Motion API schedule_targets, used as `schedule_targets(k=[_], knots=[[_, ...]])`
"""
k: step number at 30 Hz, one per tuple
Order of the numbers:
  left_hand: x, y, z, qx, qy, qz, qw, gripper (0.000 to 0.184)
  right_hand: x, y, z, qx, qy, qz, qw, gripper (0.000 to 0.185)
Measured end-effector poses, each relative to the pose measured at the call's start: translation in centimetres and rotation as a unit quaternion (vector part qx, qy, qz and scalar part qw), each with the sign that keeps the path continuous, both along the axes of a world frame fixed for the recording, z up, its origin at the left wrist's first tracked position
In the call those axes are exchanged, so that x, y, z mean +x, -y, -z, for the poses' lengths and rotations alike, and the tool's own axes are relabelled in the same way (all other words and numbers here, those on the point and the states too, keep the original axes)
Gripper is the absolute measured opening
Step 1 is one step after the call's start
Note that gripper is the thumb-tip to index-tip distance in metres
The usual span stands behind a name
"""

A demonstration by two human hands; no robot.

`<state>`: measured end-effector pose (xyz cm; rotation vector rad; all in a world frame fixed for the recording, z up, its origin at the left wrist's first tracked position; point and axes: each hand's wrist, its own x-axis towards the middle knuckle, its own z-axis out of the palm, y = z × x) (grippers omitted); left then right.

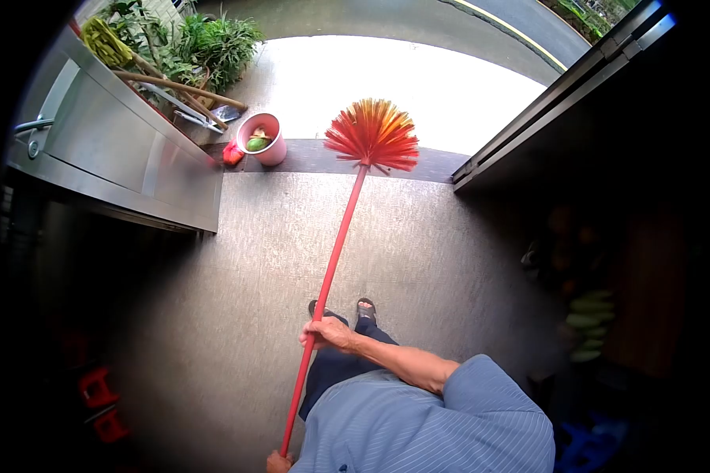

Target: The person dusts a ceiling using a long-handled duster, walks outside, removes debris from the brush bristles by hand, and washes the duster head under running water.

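A cobweb duster (pixel 341 229) with a long red pole and a round, fanned head of red and yellow bristles slants away in front of me. Its bristles are raised toward the doorway. My right hand (pixel 329 334) is wrapped round the middle of the pole, above my legs. Lower down, at the bottom edge of the view, my left hand (pixel 278 462) closes round the pole near its end; part of that hand is cut off.
To the left stands an open metal door (pixel 146 146) with a handle. A pink bucket (pixel 270 151) with something green inside sits at the threshold, beside a red bag (pixel 233 153). Beyond are potted plants (pixel 217 47) and leaning poles. Red stools (pixel 99 388) show dimly at lower left.
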<state>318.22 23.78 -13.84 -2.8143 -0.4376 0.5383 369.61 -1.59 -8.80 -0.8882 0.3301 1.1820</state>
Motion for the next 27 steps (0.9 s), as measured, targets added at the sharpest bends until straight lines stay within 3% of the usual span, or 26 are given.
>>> schedule_targets(k=[4,9,14,27], knots=[[2.9,-4.2,-1.3,-0.138,-0.177,-0.199,0.954,0.041,1.5,-0.3,-1.0,-0.007,-0.023,0.010,1.000,0.023],[6.2,-4.5,-4.7,-0.142,-0.267,-0.273,0.913,0.042,1.9,-1.1,-0.1,0.003,-0.045,0.018,0.999,0.024],[8.5,-3.7,-7.1,-0.159,-0.294,-0.282,0.899,0.044,2.1,-1.2,0.2,0.016,-0.063,0.029,0.997,0.023],[8.1,-2.8,-6.4,-0.157,-0.286,-0.268,0.906,0.043,1.9,-1.4,2.4,0.102,-0.105,0.094,0.985,0.021]])
